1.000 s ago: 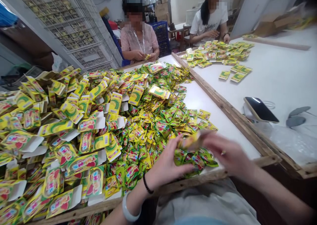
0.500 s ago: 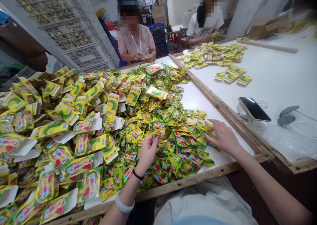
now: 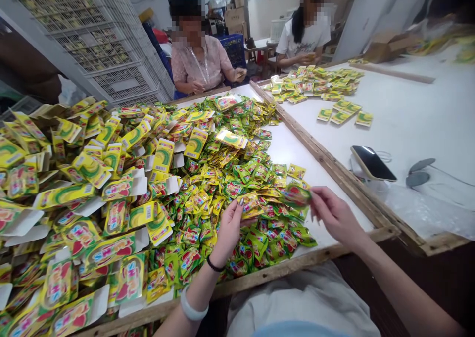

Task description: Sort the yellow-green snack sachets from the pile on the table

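My left hand (image 3: 229, 230) is closed on a yellow candy packet (image 3: 253, 205), its thumb on top. To the right, my right hand (image 3: 336, 217) pinches the end of a green packet with a red picture (image 3: 296, 195), slightly blurred. Both packets are held over a heap of small green and yellow packets (image 3: 260, 245) on the white table. Left of that heap lies a big pile of flat yellow boxes (image 3: 126, 277), many with white end flaps standing open.
A wooden strip (image 3: 315, 149) divides the table, and a wooden edge (image 3: 274, 276) runs along its front. Beyond the strip lie a phone (image 3: 373, 162), dark grey oval objects with a cord (image 3: 418, 172) and filled boxes (image 3: 315, 82). Two people sit opposite; white crates (image 3: 126, 65) stand behind, left.
My right hand has closed on a green packet and lifted it off the heap. My left hand has moved slightly right with its yellow packet. The person opposite has stretched one hand out sideways.
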A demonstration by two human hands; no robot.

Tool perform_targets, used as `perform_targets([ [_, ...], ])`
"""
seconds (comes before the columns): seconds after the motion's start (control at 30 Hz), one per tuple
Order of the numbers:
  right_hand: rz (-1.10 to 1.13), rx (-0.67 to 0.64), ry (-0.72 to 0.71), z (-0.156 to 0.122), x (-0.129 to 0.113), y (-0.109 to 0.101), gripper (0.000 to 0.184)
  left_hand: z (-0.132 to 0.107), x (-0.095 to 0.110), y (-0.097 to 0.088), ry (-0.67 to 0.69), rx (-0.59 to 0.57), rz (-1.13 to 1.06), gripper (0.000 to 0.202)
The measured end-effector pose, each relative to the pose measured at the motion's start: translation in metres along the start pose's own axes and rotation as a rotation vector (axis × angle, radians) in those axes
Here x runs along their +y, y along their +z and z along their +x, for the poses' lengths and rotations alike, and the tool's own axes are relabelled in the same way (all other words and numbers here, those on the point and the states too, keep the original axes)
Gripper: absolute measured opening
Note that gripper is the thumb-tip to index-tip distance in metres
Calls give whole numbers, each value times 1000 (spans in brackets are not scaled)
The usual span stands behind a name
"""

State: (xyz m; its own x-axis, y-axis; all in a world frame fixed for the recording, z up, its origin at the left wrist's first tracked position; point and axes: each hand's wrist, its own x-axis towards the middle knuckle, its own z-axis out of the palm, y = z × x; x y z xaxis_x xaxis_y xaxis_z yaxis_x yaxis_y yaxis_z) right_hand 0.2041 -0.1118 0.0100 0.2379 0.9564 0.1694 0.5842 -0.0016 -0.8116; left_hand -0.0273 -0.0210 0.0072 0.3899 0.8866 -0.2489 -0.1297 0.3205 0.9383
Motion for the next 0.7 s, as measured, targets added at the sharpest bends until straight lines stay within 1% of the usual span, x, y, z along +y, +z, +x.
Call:
perform_targets([
  [0.03, 161, -64, 4, 4, -15, 8, 22, -3, 0, 4, 12, -14, 9, 27],
  [0.07, 244, -116, -14, 7, -28, 17, 22, -7, 0, 7, 22, -21, 8, 27],
  [0.1, 271, -157, -43, 10, -39, 25, 21, -10, 0, 10, 25, -19, -2, 29],
  [0.17, 204, -164, -93, 15, -50, 42, 21, -17, 0, 13, 1, 16, -36, 32],
  [0.23, 102, -123, -99, 18, -50, 54, 21, -20, -1, 15, -52, 72, -87, 29],
  [0.33, -57, -57, -117, 20, -42, 66, 21, -18, -6, 15, -141, 94, -184, 20],
  [0.43, -189, 39, -171, 23, -35, 71, 26, -11, -13, 14, -162, 92, -240, 16],
  [0.5, -206, 86, -202, 28, -34, 70, 28, -7, -17, 14, -161, 92, -250, 17],
  [0.53, -197, 73, -231, 31, -34, 69, 30, -6, -18, 13, -161, 80, -250, 20],
  [0.57, -184, 24, -277, 34, -35, 68, 34, -5, -19, 12, -155, 64, -244, 22],
  [0.63, -156, -132, -397, 39, -36, 68, 42, -4, -21, 10, -129, 15, -216, 28],
  [0.67, -142, -213, -442, 42, -36, 68, 42, -4, -21, 8, -110, -7, -198, 30],
  [0.7, -125, -267, -460, 44, -36, 69, 37, -5, -21, 7, -92, -17, -178, 30],
])
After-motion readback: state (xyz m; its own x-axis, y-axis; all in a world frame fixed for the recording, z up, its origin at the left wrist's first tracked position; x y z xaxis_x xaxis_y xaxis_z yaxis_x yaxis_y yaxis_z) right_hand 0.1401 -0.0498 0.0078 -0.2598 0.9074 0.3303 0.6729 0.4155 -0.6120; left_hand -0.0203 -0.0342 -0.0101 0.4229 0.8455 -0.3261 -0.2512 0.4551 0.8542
